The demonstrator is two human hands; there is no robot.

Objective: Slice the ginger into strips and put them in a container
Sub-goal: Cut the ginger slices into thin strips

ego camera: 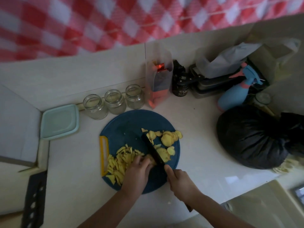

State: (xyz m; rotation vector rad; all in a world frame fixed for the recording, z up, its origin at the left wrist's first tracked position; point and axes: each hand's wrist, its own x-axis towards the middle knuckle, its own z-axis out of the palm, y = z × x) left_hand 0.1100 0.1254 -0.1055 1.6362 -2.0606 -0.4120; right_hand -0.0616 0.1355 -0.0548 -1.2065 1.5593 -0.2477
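Note:
A round blue cutting board with a yellow handle lies on the white counter. Pale yellow ginger strips are piled at its left front. Flat ginger slices lie on its right half. My left hand holds down a small stack of ginger slices with curled fingers, right beside the blade. My right hand grips the handle of a black knife, whose blade runs diagonally across the board against the held ginger. A pale green lidded container sits to the board's left.
Three clear glass jars stand behind the board. A tall clear plastic container, a dark jar, stacked trays and a blue spray bottle line the back right. A full black bag sits right of the board. Another black knife lies at the front left.

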